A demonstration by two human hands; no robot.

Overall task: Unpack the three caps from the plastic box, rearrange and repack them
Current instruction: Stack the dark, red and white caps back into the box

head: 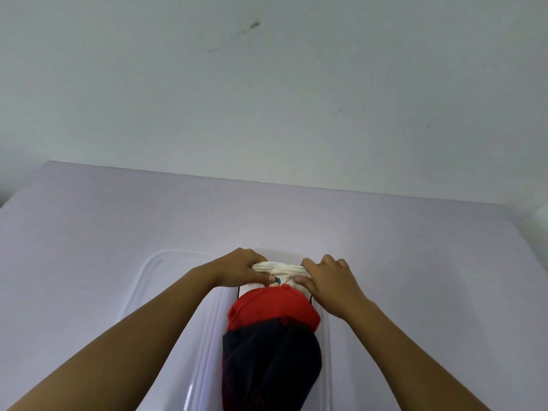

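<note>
Near end of box: dark cap (pixel 272 360) lies in the plastic box (pixel 139 280), overlapping the red cap (pixel 272 307).
Middle: red cap tucked against the white cap (pixel 281 269), probably to save room.
Far end: white cap bunched over the box end.
Left hand (pixel 240 268): fingers curled, thumb pinching the white cap.
Right hand (pixel 329 280): same grip, an even two-sided hold for lifting or seating.

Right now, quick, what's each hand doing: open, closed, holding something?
Left hand: closed, gripping the left end of the crumpled white fabric cap.
Right hand: closed, gripping that cap's right end.
</note>
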